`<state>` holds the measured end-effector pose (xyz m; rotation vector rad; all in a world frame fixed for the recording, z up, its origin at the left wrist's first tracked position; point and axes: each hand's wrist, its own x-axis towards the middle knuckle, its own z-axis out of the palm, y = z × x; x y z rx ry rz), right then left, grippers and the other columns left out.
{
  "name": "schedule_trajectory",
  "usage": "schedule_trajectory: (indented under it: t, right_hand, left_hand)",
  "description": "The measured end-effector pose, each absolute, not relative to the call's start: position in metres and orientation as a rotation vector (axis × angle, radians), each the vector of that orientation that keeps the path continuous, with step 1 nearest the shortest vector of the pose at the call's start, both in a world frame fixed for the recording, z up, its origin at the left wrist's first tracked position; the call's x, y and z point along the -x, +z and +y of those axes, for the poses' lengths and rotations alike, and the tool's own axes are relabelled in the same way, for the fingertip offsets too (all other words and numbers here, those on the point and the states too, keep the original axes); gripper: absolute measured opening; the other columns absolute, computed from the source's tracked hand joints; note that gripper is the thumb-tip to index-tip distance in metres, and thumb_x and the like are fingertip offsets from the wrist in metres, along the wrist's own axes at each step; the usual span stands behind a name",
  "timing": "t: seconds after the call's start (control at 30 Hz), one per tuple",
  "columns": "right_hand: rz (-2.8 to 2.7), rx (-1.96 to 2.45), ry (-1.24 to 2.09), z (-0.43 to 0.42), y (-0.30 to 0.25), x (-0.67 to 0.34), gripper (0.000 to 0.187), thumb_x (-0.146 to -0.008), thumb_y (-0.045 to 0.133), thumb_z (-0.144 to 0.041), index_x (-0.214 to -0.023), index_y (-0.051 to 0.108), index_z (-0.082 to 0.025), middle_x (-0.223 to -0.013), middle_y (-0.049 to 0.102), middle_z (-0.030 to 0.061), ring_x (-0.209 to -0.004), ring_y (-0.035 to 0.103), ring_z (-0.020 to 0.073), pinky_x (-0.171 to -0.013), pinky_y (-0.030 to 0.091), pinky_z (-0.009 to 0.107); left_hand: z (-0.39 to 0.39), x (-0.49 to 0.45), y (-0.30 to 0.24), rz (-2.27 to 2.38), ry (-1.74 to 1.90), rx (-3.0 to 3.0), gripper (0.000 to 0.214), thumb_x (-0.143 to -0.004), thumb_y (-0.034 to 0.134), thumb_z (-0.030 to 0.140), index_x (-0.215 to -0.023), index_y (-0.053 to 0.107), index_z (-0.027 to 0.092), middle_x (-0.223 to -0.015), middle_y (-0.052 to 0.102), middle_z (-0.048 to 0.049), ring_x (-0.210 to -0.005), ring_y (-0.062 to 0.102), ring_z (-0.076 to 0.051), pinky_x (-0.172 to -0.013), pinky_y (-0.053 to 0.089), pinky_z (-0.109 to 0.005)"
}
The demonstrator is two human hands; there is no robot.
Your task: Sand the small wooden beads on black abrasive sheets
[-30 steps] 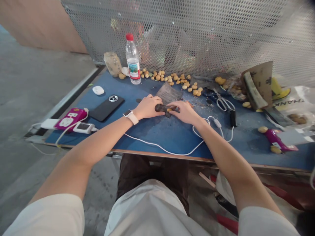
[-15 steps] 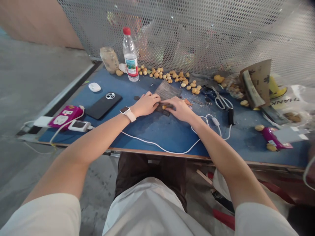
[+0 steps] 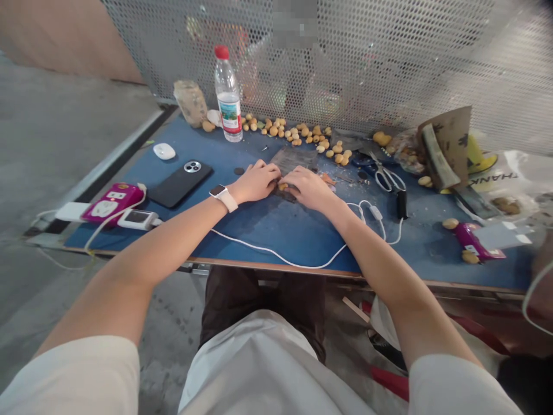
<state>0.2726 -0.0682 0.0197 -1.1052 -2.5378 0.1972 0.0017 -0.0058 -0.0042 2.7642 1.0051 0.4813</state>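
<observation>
My left hand, with a white watch on its wrist, and my right hand meet at the middle of the blue table. Between their fingertips sits a small yellow-brown round piece on a dark flat sheet. Both hands have their fingers curled down and pinched around that spot. What else they grip under the fingers is hidden. A row of several similar yellow-brown round pieces lies just behind the hands.
Water bottle and a jar stand at the back left. A black phone, white mouse, pink power strip lie left. Scissors, white cable, cardboard and bags lie right. Perforated metal screen behind.
My hands have drawn closer together over the small round piece. The dark object seen in my left hand a second ago is now covered. The view shifted slightly.
</observation>
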Motion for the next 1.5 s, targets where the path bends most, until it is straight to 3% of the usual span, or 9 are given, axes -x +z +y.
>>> schedule_trajectory:
  t: [0.13,0.47,0.67,0.87,1.1,1.33,1.5]
  right_hand:
    - [-2.603,1.044,0.264,-0.083,0.029,-0.288,0.027,-0.119,0.075,-0.020,-0.132,0.097,-0.029,-0.130,0.096,0.0116,-0.129,0.080,0.0398,-0.122,0.064,0.058]
    - [-2.644,1.055,0.116,-0.074,0.033,-0.269,0.035,-0.121,0.065,-0.016,-0.132,0.097,-0.026,-0.129,0.095,0.0162,-0.126,0.077,0.0402,-0.119,0.064,0.059]
    - [-2.666,1.062,0.142,-0.091,0.033,-0.288,0.028,-0.120,0.072,-0.018,-0.129,0.096,-0.028,-0.122,0.095,0.0127,-0.123,0.079,0.0393,-0.116,0.063,0.056]
    - [-2.634,1.030,0.071,-0.070,0.022,-0.263,0.033,-0.123,0.062,-0.015,-0.131,0.093,-0.020,-0.133,0.093,0.0204,-0.125,0.072,0.0400,-0.118,0.060,0.058]
    - [-2.683,1.106,0.110,-0.101,0.035,-0.292,0.031,-0.124,0.068,-0.018,-0.133,0.096,-0.026,-0.124,0.095,0.0136,-0.125,0.076,0.0383,-0.114,0.060,0.053]
    - [-2.617,1.119,-0.022,-0.079,0.019,-0.263,0.043,-0.128,0.057,-0.012,-0.144,0.096,-0.021,-0.135,0.096,0.0180,-0.127,0.073,0.0384,-0.115,0.060,0.054]
    - [-2.681,0.990,0.043,-0.084,0.030,-0.279,0.037,-0.126,0.063,-0.015,-0.130,0.098,-0.024,-0.126,0.096,0.0160,-0.125,0.075,0.0373,-0.113,0.061,0.052]
  left_hand:
    - [-0.010,-0.003,-0.002,0.998,0.462,-2.751,0.040,-0.122,0.059,0.026,-0.148,0.090,0.025,-0.169,0.084,-0.0170,-0.147,0.066,-0.046,-0.119,0.059,-0.066]
    - [-0.009,-0.004,-0.004,1.018,0.470,-2.717,0.042,-0.120,0.059,0.025,-0.151,0.088,0.026,-0.171,0.082,-0.0172,-0.151,0.063,-0.048,-0.124,0.057,-0.072]
    - [-0.018,-0.007,0.003,1.039,0.398,-2.724,0.040,-0.123,0.057,0.022,-0.149,0.088,0.024,-0.174,0.081,-0.0171,-0.155,0.063,-0.048,-0.125,0.058,-0.071]
    - [-0.017,-0.007,0.008,1.066,0.347,-2.702,0.045,-0.124,0.057,0.023,-0.158,0.086,0.024,-0.178,0.078,-0.0176,-0.157,0.060,-0.048,-0.125,0.057,-0.067]
    - [-0.015,-0.004,0.009,1.026,0.353,-2.711,0.043,-0.127,0.055,0.027,-0.152,0.089,0.025,-0.178,0.079,-0.0153,-0.155,0.061,-0.045,-0.124,0.056,-0.065]
    - [-0.015,-0.004,0.006,1.045,0.354,-2.693,0.045,-0.125,0.056,0.025,-0.157,0.088,0.022,-0.175,0.082,-0.0167,-0.154,0.062,-0.046,-0.126,0.056,-0.067]
    - [-0.009,-0.001,0.002,1.021,0.403,-2.690,0.041,-0.127,0.059,0.027,-0.154,0.089,0.027,-0.175,0.082,-0.0130,-0.155,0.064,-0.044,-0.127,0.054,-0.064]
